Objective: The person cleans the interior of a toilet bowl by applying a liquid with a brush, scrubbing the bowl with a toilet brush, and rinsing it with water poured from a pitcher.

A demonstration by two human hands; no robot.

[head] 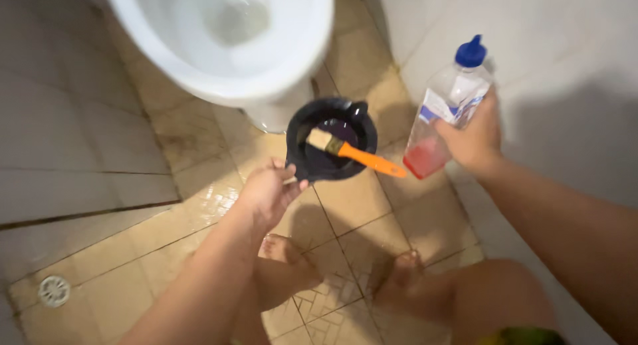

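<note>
The biggest thing I see is the white ceramic toilet bowl [219, 46], standing on the beige tiled floor [345, 205], with a small round metal floor drain [54, 290] far to the left. Bare feet stand on the wet-looking tiles below.

My left hand [269, 192] is closed on the rim of a black round plastic bowl [331, 146], held in the air just in front of the toilet. I judge this bowl light and stiff, but a rim grip on one side can let it tilt. Across it lies a flat paintbrush with orange plastic handle [352, 154]; the bristles rest inside and the handle sticks out over the edge, so it may slide off. There seems to be some dark liquid in the bowl, though I cannot be sure.

My right hand [473, 140] is wrapped around the middle of a clear plastic bottle with blue cap [446, 112], near the white wall. It holds a little red liquid at the bottom, so it should be light; the thin wall probably gives under pressure.
</note>
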